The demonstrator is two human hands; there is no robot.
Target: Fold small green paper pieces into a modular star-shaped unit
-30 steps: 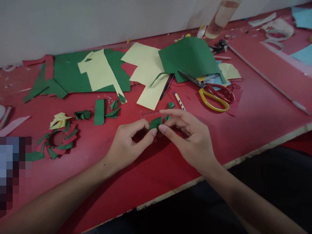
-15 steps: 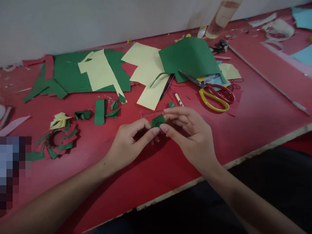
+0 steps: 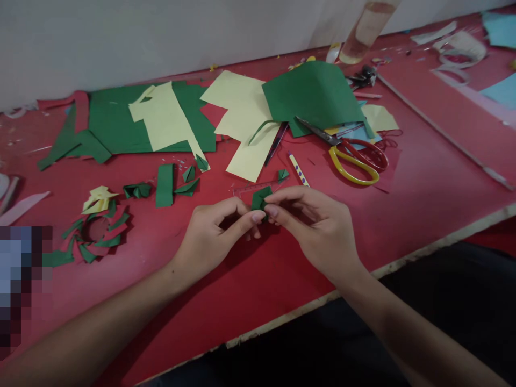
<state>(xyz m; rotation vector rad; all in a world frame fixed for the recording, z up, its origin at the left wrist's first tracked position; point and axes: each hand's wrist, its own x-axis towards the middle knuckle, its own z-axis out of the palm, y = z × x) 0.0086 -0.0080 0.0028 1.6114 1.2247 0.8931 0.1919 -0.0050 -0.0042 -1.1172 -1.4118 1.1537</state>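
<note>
A small folded green paper piece [image 3: 261,198] is pinched between both hands near the middle of the view. My left hand [image 3: 220,228] grips its left side with thumb and fingers. The thumb and index finger of my right hand [image 3: 322,220] close on its right side. Just behind it lie a clear ruler [image 3: 242,190], a small folded green piece [image 3: 282,175] and a cream pen with purple dots [image 3: 297,169]. To the left, a green strip [image 3: 164,185] rests near more folded green pieces [image 3: 187,186].
Scissors [image 3: 355,166] with yellow and red handles lie right of the pen. Green sheets [image 3: 314,94] and cream sheets [image 3: 245,107] spread along the back. A red-green paper ring [image 3: 116,231] sits left on the red table [image 3: 250,301]; a bottle [image 3: 366,32] stands behind.
My right hand has shifted slightly down, its index finger now bent onto the paper. The green piece has turned a little, and more of the pen and the small piece behind shows.
</note>
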